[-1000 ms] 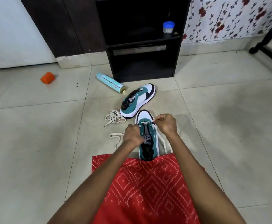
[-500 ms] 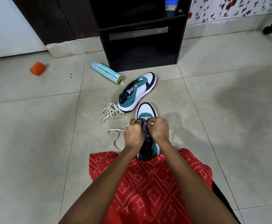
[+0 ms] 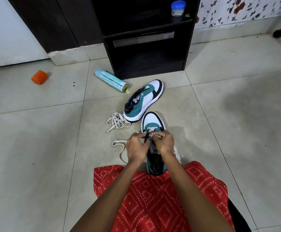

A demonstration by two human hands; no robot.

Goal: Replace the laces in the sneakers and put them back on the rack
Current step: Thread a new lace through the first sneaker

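A teal, white and black sneaker [image 3: 153, 122] stands on the floor tiles in front of my lap, toe pointing away. My left hand [image 3: 137, 147] and my right hand [image 3: 164, 142] sit over its tongue. Each pinches a part of the cream lace [image 3: 118, 149] near the lower eyelets; the lace's loose end trails left across the floor. A second matching sneaker [image 3: 144, 99] lies just beyond, without a lace. Another loose cream lace [image 3: 117, 122] lies bunched at its heel. The black shoe rack [image 3: 146, 41] stands behind.
A light-blue spray can [image 3: 111, 80] lies on the floor left of the rack. An orange cap [image 3: 39, 77] sits further left. A small blue-lidded jar [image 3: 178, 7] is on the rack's upper shelf. My red patterned garment [image 3: 153, 195] covers my lap.
My two hands came together over the shoe's tongue, then shifted slightly toward the toe while working the lace. The camera tilted down and nearer.
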